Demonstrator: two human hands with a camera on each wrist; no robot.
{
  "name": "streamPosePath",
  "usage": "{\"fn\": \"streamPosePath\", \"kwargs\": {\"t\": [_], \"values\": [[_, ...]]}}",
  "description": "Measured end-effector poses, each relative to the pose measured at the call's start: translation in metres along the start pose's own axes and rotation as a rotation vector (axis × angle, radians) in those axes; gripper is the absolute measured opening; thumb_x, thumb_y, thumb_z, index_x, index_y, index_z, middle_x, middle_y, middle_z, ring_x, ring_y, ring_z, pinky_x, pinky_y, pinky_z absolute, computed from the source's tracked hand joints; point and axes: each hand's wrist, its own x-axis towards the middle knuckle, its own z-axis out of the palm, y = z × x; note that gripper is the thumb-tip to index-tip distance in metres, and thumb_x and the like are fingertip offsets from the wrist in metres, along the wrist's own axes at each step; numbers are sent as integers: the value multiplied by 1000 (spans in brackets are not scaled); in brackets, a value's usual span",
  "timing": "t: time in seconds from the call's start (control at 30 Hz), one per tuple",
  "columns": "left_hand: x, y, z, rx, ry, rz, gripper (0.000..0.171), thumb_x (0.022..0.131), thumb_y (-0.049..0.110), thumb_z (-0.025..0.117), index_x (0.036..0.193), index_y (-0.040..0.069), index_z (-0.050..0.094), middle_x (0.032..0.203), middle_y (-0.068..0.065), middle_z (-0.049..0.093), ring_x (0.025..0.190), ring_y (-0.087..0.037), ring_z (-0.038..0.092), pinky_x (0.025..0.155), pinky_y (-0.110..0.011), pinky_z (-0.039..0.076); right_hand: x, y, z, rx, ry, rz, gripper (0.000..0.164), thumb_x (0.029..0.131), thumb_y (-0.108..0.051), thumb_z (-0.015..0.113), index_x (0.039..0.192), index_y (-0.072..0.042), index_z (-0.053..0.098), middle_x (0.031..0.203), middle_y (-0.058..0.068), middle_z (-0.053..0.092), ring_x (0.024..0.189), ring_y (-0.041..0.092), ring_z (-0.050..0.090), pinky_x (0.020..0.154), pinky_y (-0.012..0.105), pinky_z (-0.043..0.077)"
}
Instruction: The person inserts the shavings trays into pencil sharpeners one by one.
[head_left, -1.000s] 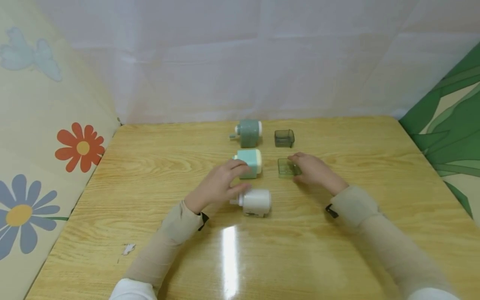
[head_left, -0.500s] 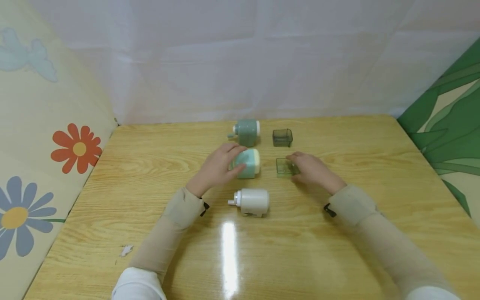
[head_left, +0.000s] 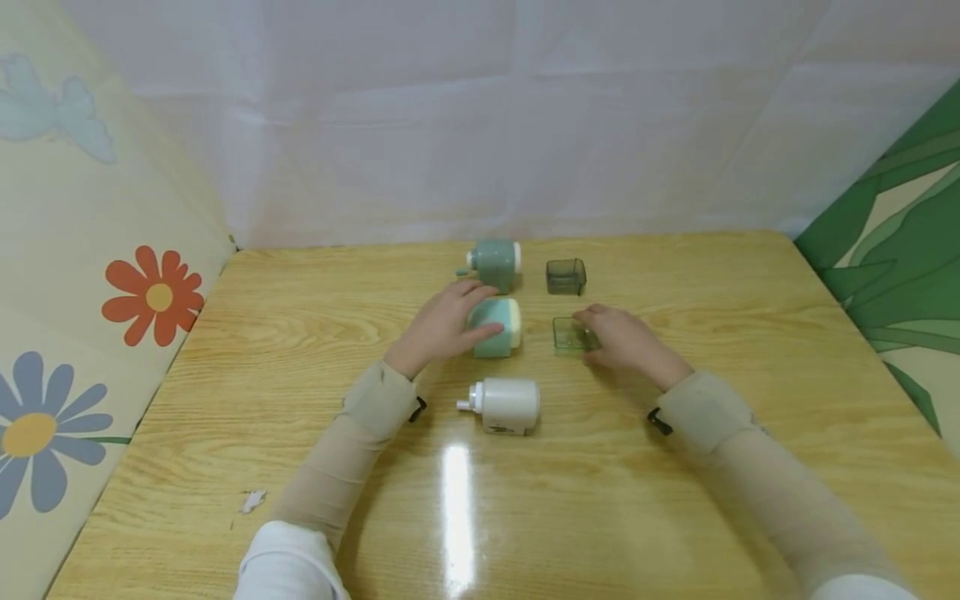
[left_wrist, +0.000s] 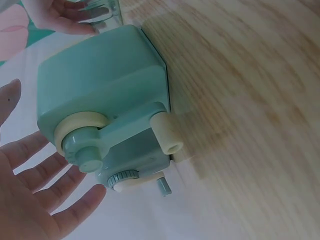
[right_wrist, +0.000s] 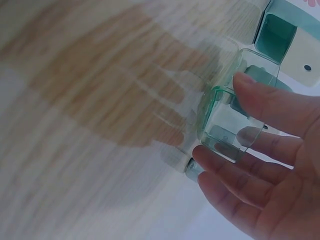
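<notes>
A mint-green hand-crank pencil sharpener [head_left: 492, 327] stands mid-table, its crank and cream-ringed knob facing the left wrist camera. My left hand [head_left: 444, 328] is around it, thumb on the near side and fingers spread toward the far side; in the left wrist view the fingers [left_wrist: 45, 175] look extended, apart from the body. To the right of the sharpener, my right hand [head_left: 626, 342] holds a clear green shavings tray [head_left: 567, 335] between thumb and fingers. In the right wrist view the thumb [right_wrist: 265, 102] lies on one wall of this tray [right_wrist: 225, 120], fingertips at the opposite side.
Behind stands a dark green crank sharpener [head_left: 496, 265], with a smoky shavings tray [head_left: 566, 277] to its right. Nearer me is a cream sharpener [head_left: 510, 405]. A white scrap [head_left: 253, 501] lies at the left of the wooden table [head_left: 600, 517]. Decorated panels flank both sides.
My left hand has moved from above the cream sharpener forward to the mint sharpener, with its fingers and thumb coming around it. The right hand stays at the clear green tray.
</notes>
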Motion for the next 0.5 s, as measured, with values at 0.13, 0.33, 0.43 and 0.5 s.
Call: {"fn": "streamPosePath", "kwargs": {"t": [0.13,0.33,0.43,0.5], "values": [[3,0,3,9,-24,-23,63,85,46,57,128,1,49,126,-16,50,109,-24,48,92,-36,43,0,0,0,-5,-3,4,64,72,-12,74,123,12,47,120,31,48,104,42,49,90,52,41],[5,0,7,19,-81,-61,64,83,47,60,126,0,51,120,-14,52,94,-18,51,78,-30,47,0,-1,0,2,-4,6,63,72,-12,74,124,12,46,118,31,50,101,41,51,88,51,43],[6,1,8,15,-98,-68,64,84,45,60,127,0,50,122,-15,51,97,-18,50,80,-30,47,-1,-1,-1,14,3,2,63,72,-11,74,124,12,46,118,31,50,102,41,50,89,51,42],[6,1,8,5,-103,-69,63,84,44,60,127,-1,49,122,-15,51,97,-18,50,80,-30,47,-2,0,-1,24,7,1,63,72,-11,74,123,12,46,118,31,50,103,41,50,90,52,42]]}}
